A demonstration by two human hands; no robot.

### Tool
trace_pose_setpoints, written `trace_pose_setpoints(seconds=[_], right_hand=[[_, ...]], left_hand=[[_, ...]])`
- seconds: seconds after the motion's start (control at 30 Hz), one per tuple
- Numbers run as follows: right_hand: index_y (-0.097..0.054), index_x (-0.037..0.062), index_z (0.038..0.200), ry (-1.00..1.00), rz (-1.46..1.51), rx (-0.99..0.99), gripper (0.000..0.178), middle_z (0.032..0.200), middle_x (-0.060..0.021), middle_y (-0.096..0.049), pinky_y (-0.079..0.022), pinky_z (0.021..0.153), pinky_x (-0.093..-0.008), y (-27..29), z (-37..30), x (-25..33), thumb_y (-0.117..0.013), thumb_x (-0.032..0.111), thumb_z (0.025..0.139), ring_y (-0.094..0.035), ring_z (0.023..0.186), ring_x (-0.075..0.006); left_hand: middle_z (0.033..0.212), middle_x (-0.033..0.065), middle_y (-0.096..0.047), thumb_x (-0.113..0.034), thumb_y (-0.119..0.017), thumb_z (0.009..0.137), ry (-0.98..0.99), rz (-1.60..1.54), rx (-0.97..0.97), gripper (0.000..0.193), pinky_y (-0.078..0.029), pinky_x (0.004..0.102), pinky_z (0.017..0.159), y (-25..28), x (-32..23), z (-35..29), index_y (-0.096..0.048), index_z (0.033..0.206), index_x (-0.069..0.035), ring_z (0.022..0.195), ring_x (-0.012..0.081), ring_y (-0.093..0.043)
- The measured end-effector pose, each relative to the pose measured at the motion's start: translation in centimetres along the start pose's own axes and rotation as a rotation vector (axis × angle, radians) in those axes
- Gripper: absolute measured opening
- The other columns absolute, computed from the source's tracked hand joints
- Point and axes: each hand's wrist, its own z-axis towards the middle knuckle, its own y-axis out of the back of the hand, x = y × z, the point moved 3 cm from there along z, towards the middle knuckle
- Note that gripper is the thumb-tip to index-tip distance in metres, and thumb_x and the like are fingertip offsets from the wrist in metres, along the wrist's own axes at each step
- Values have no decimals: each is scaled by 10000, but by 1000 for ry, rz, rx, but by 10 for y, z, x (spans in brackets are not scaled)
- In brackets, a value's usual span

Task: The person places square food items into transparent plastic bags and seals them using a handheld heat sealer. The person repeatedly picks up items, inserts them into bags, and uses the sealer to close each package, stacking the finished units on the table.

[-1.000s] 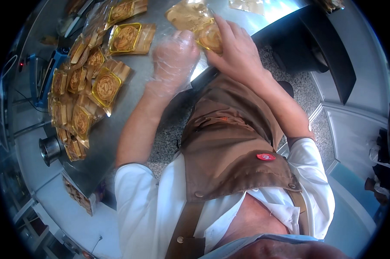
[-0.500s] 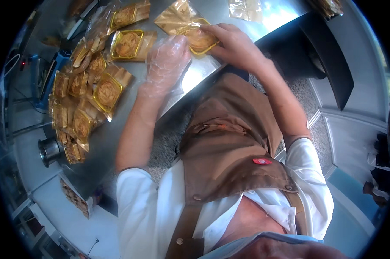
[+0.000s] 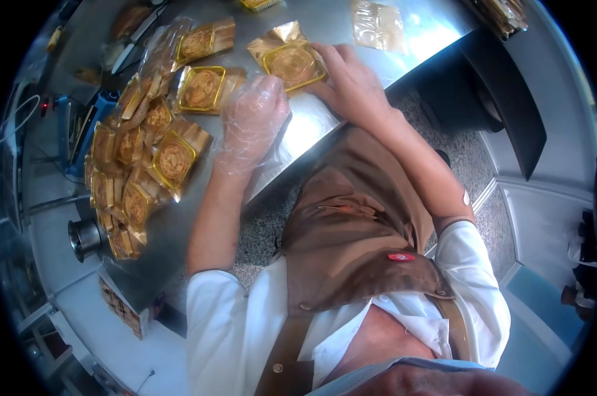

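Note:
A round golden pastry in a yellow tray, inside a clear and gold bag (image 3: 292, 65), lies on the steel table in front of me. My right hand (image 3: 352, 82), bare, has the bag's right side between its thumb and fingers. My left hand (image 3: 255, 115), in a clear plastic glove, is closed beside the tray's lower left corner; whatever its curled fingers hold, if anything, is hidden. Just left of that glove sits another bagged pastry (image 3: 202, 88), with one more bagged pastry (image 3: 198, 43) beyond it.
Several bagged pastries (image 3: 134, 203) are heaped on the table's left side, near a blue device (image 3: 87, 132). Flat empty bags (image 3: 379, 26) lie at the far right of the steel table (image 3: 311, 122). A black bin-like object (image 3: 457, 86) stands beyond the table's right edge.
The view has shifted slightly. My right fingers have drawn back from over the tray to its right side, baring more of the pastry. The left hand stays closed beside it.

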Motion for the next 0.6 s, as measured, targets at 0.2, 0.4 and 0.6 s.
trace_pose_setpoints(seconds=[0.2,0.4,0.6], right_hand=[[-623,107,1075,15,-38,85,270,908,-142,-670,-547,673,-482,-18,10,0,-741,268,893,-680,802,-396],[-590,86,1009,48,24,7,190,874,-142,-656,-535,643,-484,-24,5,-10,-704,201,907,-679,774,-385],[-561,77,1002,45,41,19,134,850,-147,-663,-532,645,-495,-22,5,-4,-646,139,919,-675,767,-398]], left_hand=[[848,141,-677,-59,-706,857,-27,-28,6,69,-516,464,686,2,0,0,-643,883,-51,760,354,-665],[806,152,-631,-108,-737,866,99,-16,-38,138,-501,482,707,5,-9,3,-615,899,-52,747,372,-626],[826,192,-617,-119,-702,887,208,31,13,142,-490,527,726,-14,3,-3,-581,896,-45,778,428,-617]])
